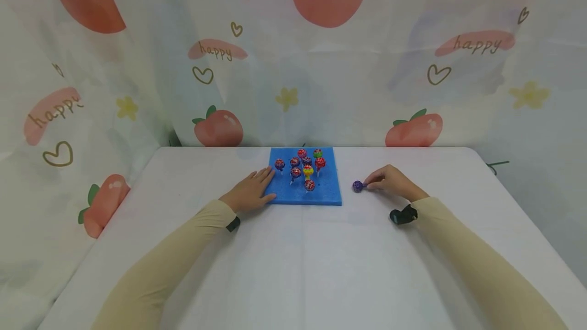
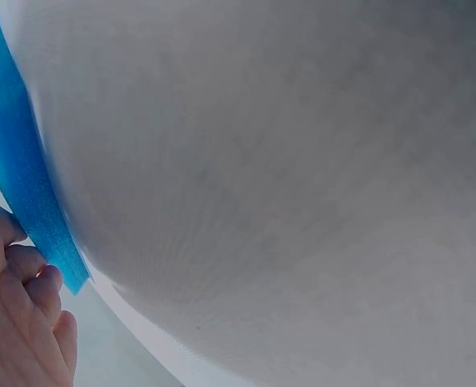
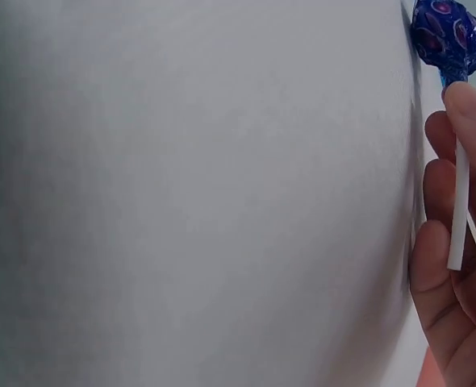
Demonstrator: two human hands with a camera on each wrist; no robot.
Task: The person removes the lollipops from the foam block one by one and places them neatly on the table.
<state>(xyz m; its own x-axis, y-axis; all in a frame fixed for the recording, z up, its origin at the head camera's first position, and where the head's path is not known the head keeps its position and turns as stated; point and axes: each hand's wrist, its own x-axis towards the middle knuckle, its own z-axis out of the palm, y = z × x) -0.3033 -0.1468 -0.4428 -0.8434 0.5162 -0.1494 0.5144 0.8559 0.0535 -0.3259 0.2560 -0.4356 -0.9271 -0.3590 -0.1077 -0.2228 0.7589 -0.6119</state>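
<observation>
My right hand (image 1: 391, 181) pinches a lollipop (image 1: 357, 186) in a dark blue-purple wrapper, to the right of a blue foam board (image 1: 327, 193). In the right wrist view, thumb and index finger hold its white stick (image 3: 461, 201) just below the wrapped head (image 3: 448, 34), with the stick's lower end running along the palm. Several wrapped lollipops stand in the board, among them a yellow one (image 1: 308, 171), a green one (image 1: 318, 153) and a red one (image 1: 320, 162). At the board's left edge rests my left hand (image 1: 249, 191), its fingers and thumb spread along the side.
A white-covered table (image 1: 284, 264) lies under everything. Behind it and at the sides hangs a cloth (image 1: 330, 95) printed with fruit, hearts and the word happy. A dark strap piece (image 1: 403, 215) sits at my right wrist, another (image 1: 233, 224) at my left.
</observation>
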